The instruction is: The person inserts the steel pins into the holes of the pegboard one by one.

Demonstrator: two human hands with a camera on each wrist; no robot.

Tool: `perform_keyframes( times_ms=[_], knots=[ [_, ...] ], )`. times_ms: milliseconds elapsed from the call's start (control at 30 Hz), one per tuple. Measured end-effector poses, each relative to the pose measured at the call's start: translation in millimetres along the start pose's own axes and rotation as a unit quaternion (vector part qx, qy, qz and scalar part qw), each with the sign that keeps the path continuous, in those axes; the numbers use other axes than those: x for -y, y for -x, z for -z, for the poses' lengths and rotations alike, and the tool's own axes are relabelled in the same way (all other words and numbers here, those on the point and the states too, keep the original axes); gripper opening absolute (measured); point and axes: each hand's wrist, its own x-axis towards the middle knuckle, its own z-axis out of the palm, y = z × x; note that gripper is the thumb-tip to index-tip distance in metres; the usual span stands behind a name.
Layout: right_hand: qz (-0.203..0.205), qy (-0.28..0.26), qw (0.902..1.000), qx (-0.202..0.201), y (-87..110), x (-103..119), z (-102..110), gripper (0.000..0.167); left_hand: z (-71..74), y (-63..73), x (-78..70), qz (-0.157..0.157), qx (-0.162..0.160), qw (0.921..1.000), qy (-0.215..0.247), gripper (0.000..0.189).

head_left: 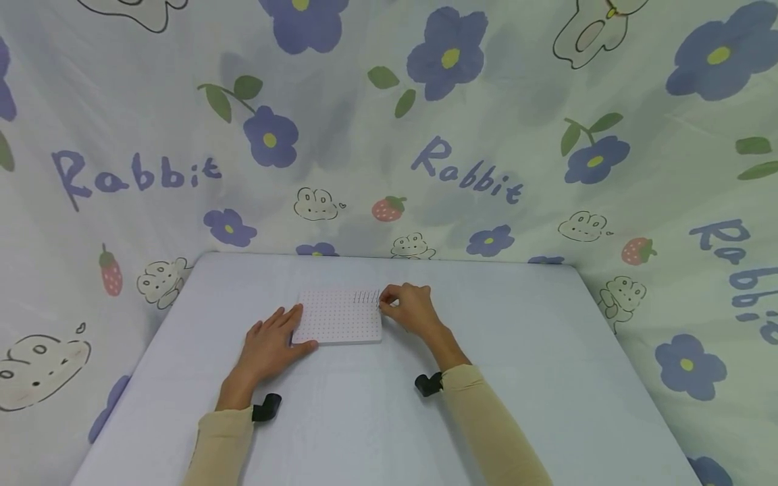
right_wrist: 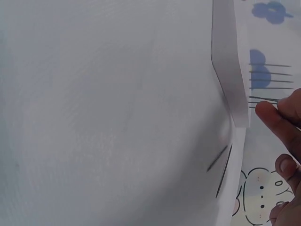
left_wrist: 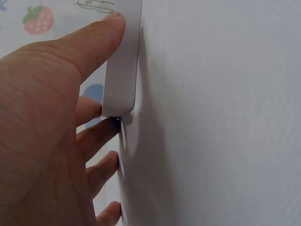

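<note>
A white pegboard [head_left: 337, 320] with a grid of small holes lies on the table. Several thin dark pins [head_left: 366, 297] stand upright in a row near its far right corner. My right hand [head_left: 415, 309] is at that corner. Between thumb and forefinger it pinches a slightly slanted thin pin [right_wrist: 259, 98], at the end of the row. My left hand [head_left: 267, 345] rests at the board's near left corner with fingers extended. In the left wrist view its thumb [left_wrist: 101, 44] lies against the board's front side, and the forefinger touches the corner.
Two loose pins [right_wrist: 224, 172] lie on the white tabletop [right_wrist: 103, 113] beside the board in the right wrist view. A patterned cloth [head_left: 340, 121] with flowers and rabbits hangs behind the table. Black cameras are strapped at both wrists.
</note>
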Motion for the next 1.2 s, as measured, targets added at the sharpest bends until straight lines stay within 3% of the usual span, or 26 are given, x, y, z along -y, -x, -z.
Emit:
perform_keyframes(
  times_ms=[500,833,1200],
  knots=[
    [-0.004,0.031,0.9995,0.003,-1.3,2,-7,0.005,-2.3,-0.1,1.0,0.004,0.003,1.0,0.005,0.092],
    [-0.016,0.018,0.9997,0.004,0.0,3,-6,0.011,-1.2,-2.1,2.1,0.006,0.009,0.9999,0.0,0.092],
    [-0.037,-0.008,0.9992,-0.015,5.1,-9,10,0.011,0.7,-1.6,0.6,0.005,0.011,0.9999,-0.001,0.091]
  ],
)
